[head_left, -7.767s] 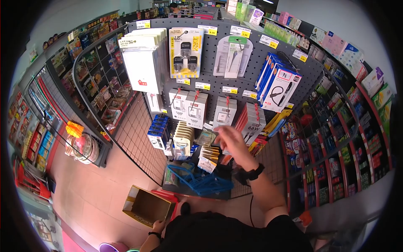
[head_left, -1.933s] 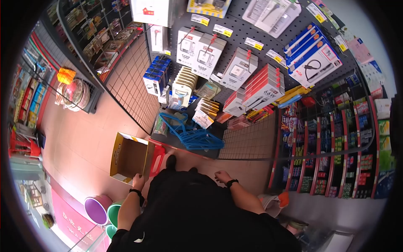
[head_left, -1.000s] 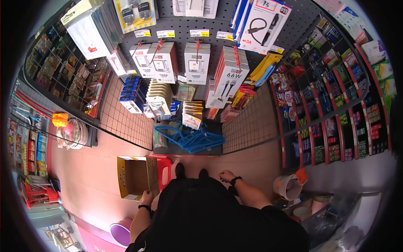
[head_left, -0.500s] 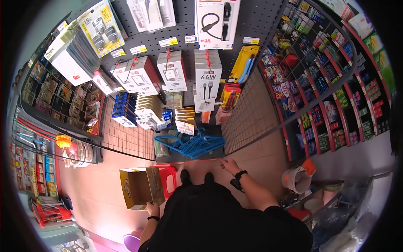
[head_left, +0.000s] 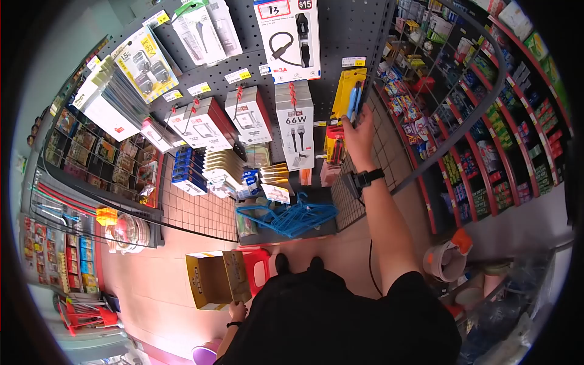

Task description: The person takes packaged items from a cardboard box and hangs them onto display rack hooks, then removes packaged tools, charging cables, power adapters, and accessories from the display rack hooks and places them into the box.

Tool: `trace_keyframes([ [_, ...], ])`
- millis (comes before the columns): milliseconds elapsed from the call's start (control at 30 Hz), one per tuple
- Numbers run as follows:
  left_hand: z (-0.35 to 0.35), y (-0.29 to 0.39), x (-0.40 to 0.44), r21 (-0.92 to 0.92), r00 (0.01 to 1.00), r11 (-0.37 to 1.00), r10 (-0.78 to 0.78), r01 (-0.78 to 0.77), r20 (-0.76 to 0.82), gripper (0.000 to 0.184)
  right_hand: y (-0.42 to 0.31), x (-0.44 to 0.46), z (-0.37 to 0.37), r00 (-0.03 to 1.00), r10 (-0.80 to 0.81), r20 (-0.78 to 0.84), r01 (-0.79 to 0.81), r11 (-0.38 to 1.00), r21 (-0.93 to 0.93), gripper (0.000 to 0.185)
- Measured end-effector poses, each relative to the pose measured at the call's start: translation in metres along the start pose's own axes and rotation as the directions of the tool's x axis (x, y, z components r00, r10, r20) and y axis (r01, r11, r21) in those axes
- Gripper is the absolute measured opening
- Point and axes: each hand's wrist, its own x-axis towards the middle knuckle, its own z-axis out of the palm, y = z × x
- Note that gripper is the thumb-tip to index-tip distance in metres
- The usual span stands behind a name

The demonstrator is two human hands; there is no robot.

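My right hand [head_left: 359,131] is raised to the right side of the display rack. Its thumb and fingers close around the lower end of a blue tool [head_left: 354,100] on a yellow card, which hangs on the pegboard; the tool's exact kind is not clear. Just below the hand is a red and yellow package [head_left: 334,146]. Low on the left, my left hand [head_left: 238,311] grips the near edge of an open cardboard box [head_left: 213,283]. The box stands tilted beside a red plastic stool [head_left: 257,267], and its inside shows no contents.
Boxed cables [head_left: 295,125] and other packets hang from the pegboard [head_left: 331,36]. Blue hangers [head_left: 289,219] lie on the rack's bottom shelf. Wire mesh panels [head_left: 198,194] flank the rack. Shelves of small goods [head_left: 486,140] and a bucket [head_left: 444,263] are at right.
My right hand has moved up and forward from beside my leg to the blue tool on the rack. The left hand stays on the box. The camera view has shifted slightly.
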Motion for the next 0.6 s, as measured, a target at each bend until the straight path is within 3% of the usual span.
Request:
trace_keyframes([
  [33,0.0,-0.003,0.001,-0.002,1.0,1.0,0.002,-0.002,-0.006,0.019,0.011,0.01,0.003,1.0,-0.002,-0.001,0.002,1.0,0.006,0.06],
  [100,0.0,-0.01,0.001,-0.068,0.999,0.998,-0.015,0.018,0.046,0.019,0.023,0.022,0.01,0.994,-0.113,-0.007,0.109,0.973,-0.204,0.072],
  [333,0.019,-0.076,0.027,0.05,0.999,0.999,0.0,0.002,-0.037,0.027,0.029,0.03,0.016,0.999,0.001,-0.045,-0.004,0.997,-0.078,0.061],
  [367,0.02,-0.085,0.031,0.047,1.0,0.999,-0.003,0.004,-0.016,0.027,0.023,0.028,0.014,0.999,0.001,-0.045,-0.004,0.997,-0.077,0.061],
  [433,0.018,-0.089,0.033,0.051,1.0,0.999,0.015,-0.015,0.01,0.026,0.005,0.022,0.01,0.998,-0.009,-0.068,-0.01,0.965,-0.263,0.05],
  [533,0.016,-0.087,0.034,0.047,0.999,0.998,0.046,-0.047,0.026,0.026,-0.009,0.017,0.008,0.995,0.092,-0.049,-0.102,0.961,-0.259,0.043],
  [600,0.014,-0.081,0.031,0.039,0.998,0.997,0.061,-0.061,0.014,0.026,0.003,0.018,0.009,0.991,0.13,-0.028,-0.133,0.976,-0.171,0.05],
])
